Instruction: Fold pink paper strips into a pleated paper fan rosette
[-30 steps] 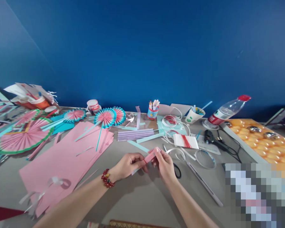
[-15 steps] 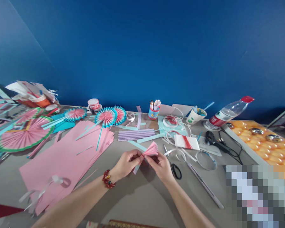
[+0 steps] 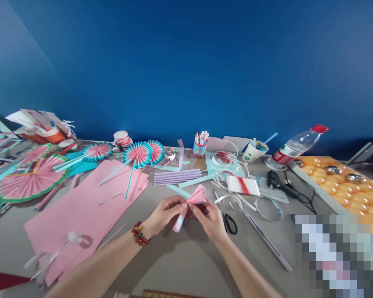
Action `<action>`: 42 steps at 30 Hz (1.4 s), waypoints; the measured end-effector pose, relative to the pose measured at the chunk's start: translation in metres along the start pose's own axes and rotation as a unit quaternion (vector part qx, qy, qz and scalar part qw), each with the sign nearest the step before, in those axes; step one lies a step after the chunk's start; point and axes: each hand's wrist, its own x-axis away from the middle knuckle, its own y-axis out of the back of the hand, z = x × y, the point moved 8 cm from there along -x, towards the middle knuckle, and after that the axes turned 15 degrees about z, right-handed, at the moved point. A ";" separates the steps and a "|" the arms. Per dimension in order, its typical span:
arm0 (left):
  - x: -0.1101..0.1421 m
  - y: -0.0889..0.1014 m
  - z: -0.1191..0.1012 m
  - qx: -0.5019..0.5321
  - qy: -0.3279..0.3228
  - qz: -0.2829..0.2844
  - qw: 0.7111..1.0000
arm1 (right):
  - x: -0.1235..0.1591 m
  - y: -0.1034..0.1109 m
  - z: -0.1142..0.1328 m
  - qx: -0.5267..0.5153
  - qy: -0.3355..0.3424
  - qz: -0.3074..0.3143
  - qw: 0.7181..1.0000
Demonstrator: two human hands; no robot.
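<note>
Between my hands is a pleated pink paper (image 3: 198, 194), pinched at its middle, with one end fanned out at the upper right and the other pointing down toward me. My left hand (image 3: 166, 213) is closed on the left side of the middle, thumb on top. My right hand (image 3: 209, 217) grips the same pleated paper from the right, fingertips close to the left ones. A pair of scissors (image 3: 231, 224) with black handles lies just right of my right hand. Beyond my hands are folded purple paper strips (image 3: 177, 177) and a light blue strip (image 3: 196, 181).
Pink paper sheets (image 3: 77, 211) cover the left, with paper fans (image 3: 138, 154) behind them. A pen cup (image 3: 200, 147), a paper cup (image 3: 254, 150) and a plastic bottle (image 3: 295, 147) line the blue wall. A glue gun (image 3: 281, 184) and a craft knife (image 3: 269, 242) lie at right.
The lower end of the pleated paper has turned and now shows more of its pink side. Both hands keep their hold at nearly the same place; the view has shifted slightly.
</note>
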 end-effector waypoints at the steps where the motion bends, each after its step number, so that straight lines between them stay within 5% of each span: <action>1: -0.001 -0.001 0.002 0.040 0.000 0.015 0.999 | 0.000 0.001 -0.003 -0.035 -0.010 -0.005 0.999; 12: -0.004 0.011 0.010 0.091 -0.031 -0.017 0.995 | 0.000 0.005 -0.005 -0.094 -0.013 -0.016 0.995; 23: -0.001 0.016 0.012 0.098 -0.051 -0.042 0.993 | -0.003 -0.011 0.023 0.113 0.081 0.081 0.987; 42: -0.003 0.023 0.012 0.086 -0.074 -0.059 0.992 | -0.003 -0.007 0.028 0.106 0.091 0.084 0.987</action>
